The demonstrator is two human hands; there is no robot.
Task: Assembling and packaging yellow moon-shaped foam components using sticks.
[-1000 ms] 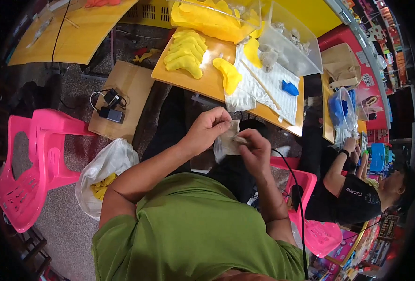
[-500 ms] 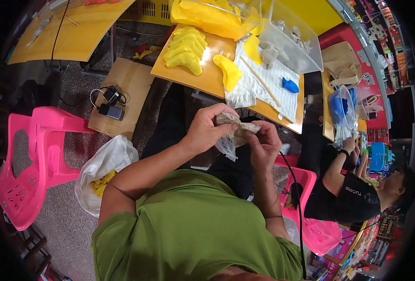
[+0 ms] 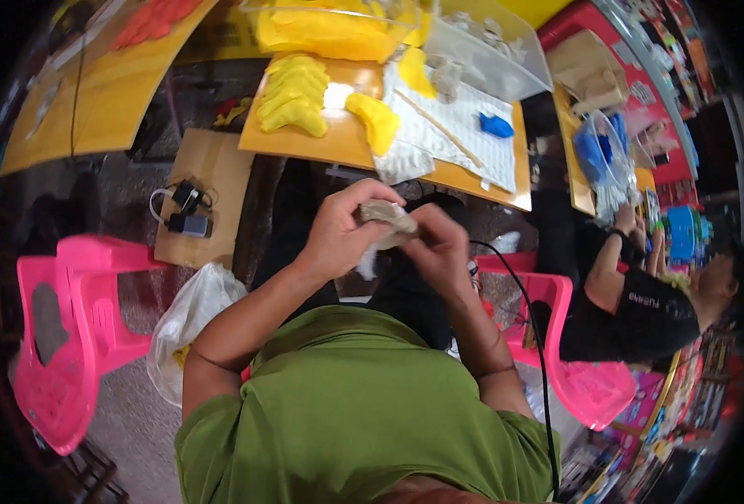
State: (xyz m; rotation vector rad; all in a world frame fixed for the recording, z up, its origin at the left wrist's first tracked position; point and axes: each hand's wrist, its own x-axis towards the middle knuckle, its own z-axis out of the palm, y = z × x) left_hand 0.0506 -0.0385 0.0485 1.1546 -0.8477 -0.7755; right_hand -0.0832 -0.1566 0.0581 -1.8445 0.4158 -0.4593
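Above my lap, my left hand (image 3: 336,227) is closed on a crumpled grey-brown piece of soft material (image 3: 380,212). The fingers of my right hand (image 3: 441,250) pinch the other end of it, slightly smeared by motion. A whitish, filmy bit hangs below the piece between my hands; I cannot make out its kind. Just beyond, on the table (image 3: 338,151), a single yellow curved piece (image 3: 374,123) lies by the edge of a white cloth (image 3: 447,139). Stacked to its left are several similar yellow curved pieces (image 3: 294,97).
A wooden stick (image 3: 439,128) and a small blue piece (image 3: 496,125) lie on the cloth. Behind stands a clear bin (image 3: 506,71). Pink chairs (image 3: 94,319) flank me, with a white bag (image 3: 189,323) at left. Another person (image 3: 649,307) sits at right beside a black cable (image 3: 527,311).
My right hand has moved inward and closer to my left. The grey-brown piece is more bunched up between them. The whole view has shifted, with the table now farther left and higher.
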